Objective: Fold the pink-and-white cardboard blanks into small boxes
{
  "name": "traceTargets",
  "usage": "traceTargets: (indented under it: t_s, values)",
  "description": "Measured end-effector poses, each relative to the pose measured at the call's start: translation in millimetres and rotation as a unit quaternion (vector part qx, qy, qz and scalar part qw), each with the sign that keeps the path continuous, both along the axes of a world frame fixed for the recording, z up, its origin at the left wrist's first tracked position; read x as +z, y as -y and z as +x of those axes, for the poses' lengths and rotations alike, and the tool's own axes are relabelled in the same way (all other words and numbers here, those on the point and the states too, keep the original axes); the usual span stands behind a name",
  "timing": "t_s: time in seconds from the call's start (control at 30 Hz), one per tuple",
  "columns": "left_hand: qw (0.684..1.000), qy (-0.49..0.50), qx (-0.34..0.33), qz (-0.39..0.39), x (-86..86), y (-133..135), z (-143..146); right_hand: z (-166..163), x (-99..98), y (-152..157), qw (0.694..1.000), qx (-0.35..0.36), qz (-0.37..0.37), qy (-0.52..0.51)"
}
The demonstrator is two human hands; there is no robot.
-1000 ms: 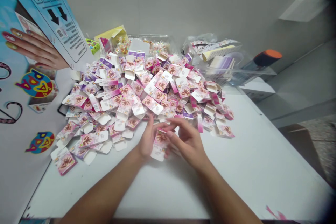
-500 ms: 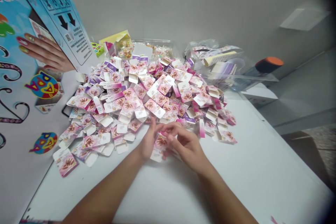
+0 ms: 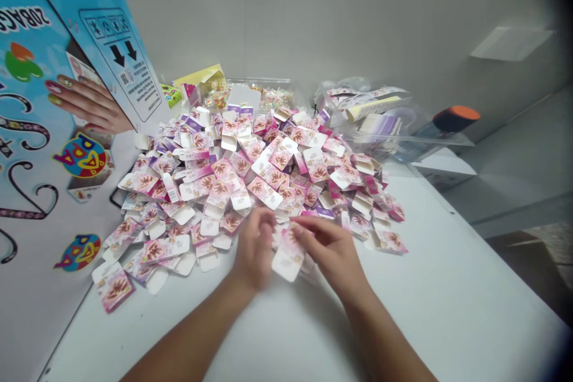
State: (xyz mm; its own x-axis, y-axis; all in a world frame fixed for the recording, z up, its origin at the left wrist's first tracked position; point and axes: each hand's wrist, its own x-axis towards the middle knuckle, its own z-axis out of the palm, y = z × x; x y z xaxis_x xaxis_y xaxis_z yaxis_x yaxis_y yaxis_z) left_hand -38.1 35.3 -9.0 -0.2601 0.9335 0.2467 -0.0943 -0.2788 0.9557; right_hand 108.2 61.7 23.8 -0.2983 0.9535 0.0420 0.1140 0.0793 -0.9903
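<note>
A big heap of small flat pink-and-white card boxes (image 3: 268, 161) covers the far half of the white table (image 3: 447, 286). Both my hands meet at the heap's near edge. My right hand (image 3: 333, 250) pinches one flat pink-and-white card box (image 3: 289, 253) by its upper end, with the white flap hanging toward me. My left hand (image 3: 255, 248) is curled next to that box on its left side, its fingers bent and blurred, touching the box or the cards under it.
A large blue printed carton (image 3: 54, 131) leans along the left side. At the back stand a clear plastic tray (image 3: 268, 92), plastic bags with packaging (image 3: 371, 104) and a dark object with an orange cap (image 3: 452, 119). A grey wall rises behind.
The box in my hands has tipped and shifted right, its white flap now pointing at me. My left hand's fingers have curled from outstretched. The view has dropped slightly.
</note>
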Motion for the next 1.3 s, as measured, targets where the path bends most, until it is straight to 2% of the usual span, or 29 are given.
traceTargets:
  t_s: [0.07, 0.13, 0.17, 0.3, 0.43, 0.53, 0.6, 0.7, 0.77, 0.87, 0.97, 1.17, 1.3]
  values:
    - [0.968, -0.065, 0.163, 0.178, -5.7, -0.2, -2.2, 1.7, -1.5, -3.3, 0.997, -0.018, -0.048, -0.059]
    - [0.920, -0.123, 0.240, 0.284, -9.0, -1.0, -3.7, 3.6, -2.1, -6.3, 0.993, 0.014, -0.027, -0.116]
    - [0.907, -0.154, 0.249, 0.303, -9.8, -1.3, -4.0, 4.8, -2.4, -7.7, 0.990, 0.031, -0.003, -0.134]
    - [0.913, -0.219, 0.210, 0.274, -9.7, 0.1, -4.0, 11.4, -6.3, -13.9, 0.992, 0.057, 0.075, -0.085]
    - [0.924, -0.225, 0.191, 0.242, -4.8, 3.2, -5.3, 15.6, -11.3, -18.8, 0.987, -0.009, 0.159, -0.002]
    - [0.922, -0.294, 0.146, 0.208, 1.1, 3.7, -5.9, 15.2, -9.7, -18.9, 0.952, -0.083, 0.264, 0.131]
    - [0.904, -0.386, 0.081, 0.166, 3.8, 2.7, -4.9, 15.4, -6.1, -17.5, 0.927, -0.091, 0.313, 0.188]
    - [0.861, -0.502, -0.037, 0.076, 5.1, 0.8, -1.6, 19.3, -0.4, -14.8, 0.926, -0.016, 0.273, 0.260]
    - [0.845, -0.527, -0.083, 0.034, 5.1, 0.7, 0.9, 23.7, 1.4, -13.4, 0.912, 0.046, 0.220, 0.342]
    - [0.852, -0.513, -0.105, 0.019, 5.0, 2.5, 3.3, 29.1, -0.1, -12.7, 0.881, 0.095, 0.192, 0.422]
    - [0.856, -0.502, -0.124, 0.019, 3.5, 4.2, 3.6, 28.8, -4.0, -12.4, 0.870, 0.103, 0.195, 0.440]
    - [0.841, -0.517, -0.161, -0.020, 2.1, 2.0, -0.9, 17.3, -4.6, -9.1, 0.838, 0.138, 0.158, 0.504]
    - [0.858, -0.480, -0.172, -0.058, 9.1, -0.6, -6.6, 17.7, -1.2, -7.9, 0.835, 0.165, 0.126, 0.510]
